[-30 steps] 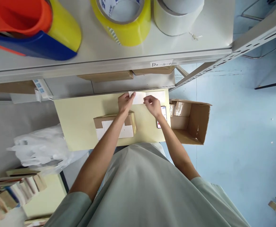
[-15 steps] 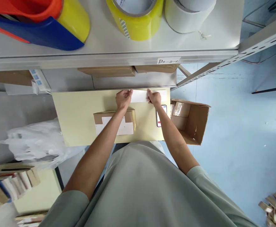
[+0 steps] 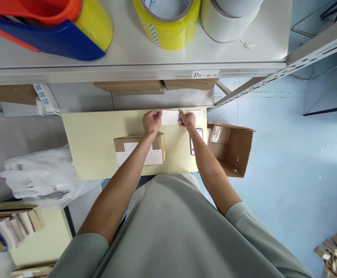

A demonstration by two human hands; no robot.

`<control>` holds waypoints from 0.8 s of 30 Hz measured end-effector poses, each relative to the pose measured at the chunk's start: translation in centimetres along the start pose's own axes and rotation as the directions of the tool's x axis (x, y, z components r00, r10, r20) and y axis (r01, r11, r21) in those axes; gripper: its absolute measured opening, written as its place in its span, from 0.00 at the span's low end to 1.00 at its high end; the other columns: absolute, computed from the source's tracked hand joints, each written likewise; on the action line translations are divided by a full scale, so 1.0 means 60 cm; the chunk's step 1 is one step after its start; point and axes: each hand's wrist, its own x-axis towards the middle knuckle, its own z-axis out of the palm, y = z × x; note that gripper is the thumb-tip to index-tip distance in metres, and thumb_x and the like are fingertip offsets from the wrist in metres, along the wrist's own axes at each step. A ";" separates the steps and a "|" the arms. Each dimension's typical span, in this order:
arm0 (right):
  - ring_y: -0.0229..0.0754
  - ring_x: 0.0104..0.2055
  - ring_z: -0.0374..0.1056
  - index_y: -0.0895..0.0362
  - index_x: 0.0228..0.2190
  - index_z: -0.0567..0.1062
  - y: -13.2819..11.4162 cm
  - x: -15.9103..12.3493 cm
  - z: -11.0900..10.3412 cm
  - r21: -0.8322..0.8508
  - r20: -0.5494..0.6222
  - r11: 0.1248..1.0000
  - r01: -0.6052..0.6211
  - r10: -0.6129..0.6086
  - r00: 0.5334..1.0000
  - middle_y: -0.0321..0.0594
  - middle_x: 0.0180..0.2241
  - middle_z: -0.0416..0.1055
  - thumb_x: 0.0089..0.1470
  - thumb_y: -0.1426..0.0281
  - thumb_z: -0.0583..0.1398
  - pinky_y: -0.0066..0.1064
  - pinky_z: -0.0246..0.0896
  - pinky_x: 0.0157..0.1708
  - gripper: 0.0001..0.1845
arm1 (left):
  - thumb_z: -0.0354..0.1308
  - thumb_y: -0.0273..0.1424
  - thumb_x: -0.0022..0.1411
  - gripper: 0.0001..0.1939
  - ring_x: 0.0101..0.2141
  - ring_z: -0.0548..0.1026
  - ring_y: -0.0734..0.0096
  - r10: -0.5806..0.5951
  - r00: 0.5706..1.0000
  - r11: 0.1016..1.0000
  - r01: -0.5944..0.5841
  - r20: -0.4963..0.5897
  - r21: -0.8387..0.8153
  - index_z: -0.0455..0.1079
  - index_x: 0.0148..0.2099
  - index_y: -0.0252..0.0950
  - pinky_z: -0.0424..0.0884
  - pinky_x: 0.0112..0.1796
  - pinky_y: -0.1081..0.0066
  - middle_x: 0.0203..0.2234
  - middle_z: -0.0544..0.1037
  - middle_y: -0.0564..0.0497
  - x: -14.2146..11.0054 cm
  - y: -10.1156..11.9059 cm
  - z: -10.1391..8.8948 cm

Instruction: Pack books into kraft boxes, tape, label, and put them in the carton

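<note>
A white paper strip [image 3: 170, 117] lies along the far edge of the pale yellow table [image 3: 96, 150]. My left hand [image 3: 152, 122] pinches its left end between thumb and fingers. Farther right, my right hand [image 3: 187, 120] is closed with its fingertips on the same strip, and part of the white shows beyond the knuckles. Partly covered by my left forearm, a taped cardboard box [image 3: 157, 143] with white labels sits nearer to me. A phone [image 3: 199, 133] with a lit screen lies by the right table edge, partly under my right forearm.
An open cardboard carton [image 3: 239, 148] stands right of the table. Above the far edge, a metal shelf [image 3: 122, 46] bears a yellow tape roll [image 3: 174, 33], a white roll [image 3: 229, 23] and a red and blue tape dispenser [image 3: 70, 36]. White plastic bags [image 3: 41, 172] hang at left, above stacked books [image 3: 12, 229].
The view has shifted slightly. Both hands stay at the paper strip in nearly the same pose, and the box and phone keep their places on the table.
</note>
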 end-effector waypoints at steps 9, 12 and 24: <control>0.33 0.13 0.67 0.55 0.20 0.73 0.001 0.011 -0.004 0.061 0.016 0.998 -0.014 0.013 1.000 0.33 0.14 0.70 0.70 0.52 0.68 0.22 0.64 0.17 0.31 | 0.65 0.38 0.69 0.15 0.35 0.79 0.61 -0.036 0.994 0.999 0.039 -0.101 0.033 0.73 0.30 0.39 0.72 0.44 0.65 0.30 0.82 0.49 -0.063 0.050 -0.038; 0.35 0.14 0.70 0.55 0.21 0.73 -0.001 0.004 -0.003 0.031 0.002 0.999 -0.031 0.031 1.000 0.34 0.14 0.71 0.71 0.52 0.67 0.22 0.66 0.18 0.30 | 0.65 0.42 0.70 0.18 0.33 0.78 0.65 -0.023 0.998 0.993 0.016 -0.057 -0.118 0.73 0.30 0.38 0.72 0.41 0.68 0.28 0.80 0.50 -0.105 0.058 -0.087; 0.45 0.34 0.83 0.57 0.31 0.80 -0.034 -0.161 -0.029 0.066 0.423 0.993 0.093 -0.113 0.899 0.49 0.29 0.84 0.65 0.32 0.58 0.29 0.79 0.36 0.40 | 0.79 0.60 0.49 0.34 0.41 0.83 0.59 -0.146 0.982 0.741 0.187 0.116 -0.645 0.78 0.39 0.36 0.78 0.43 0.64 0.34 0.83 0.47 -0.309 0.039 -0.266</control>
